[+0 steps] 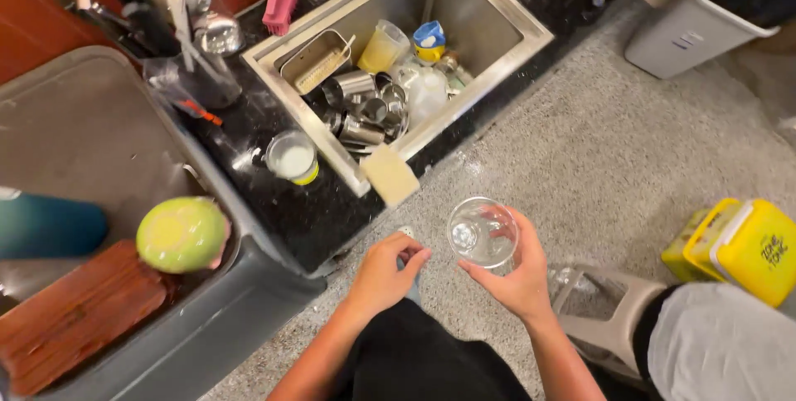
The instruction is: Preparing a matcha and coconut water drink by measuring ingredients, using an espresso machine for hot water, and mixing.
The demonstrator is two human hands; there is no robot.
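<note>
Head view. Nearest the lens: dark trousers at bottom centre, forearms reaching forward over them. Right hand wrapped round a clear drinking glass, fingers curled under its base, thumb along the far side; glass tipped, mouth toward the camera, held above the speckled floor just in front of the black counter. Left hand empty, fingers loosely curled with tips near the thumb, just beside the glass but not touching it. Yellow sponge lay on the steel sink's near rim. Sink held metal cups, a yellow container and a white jug. A white-filled cup stood on the counter. Left: grey tub with a green bowl and a wooden board.
</note>
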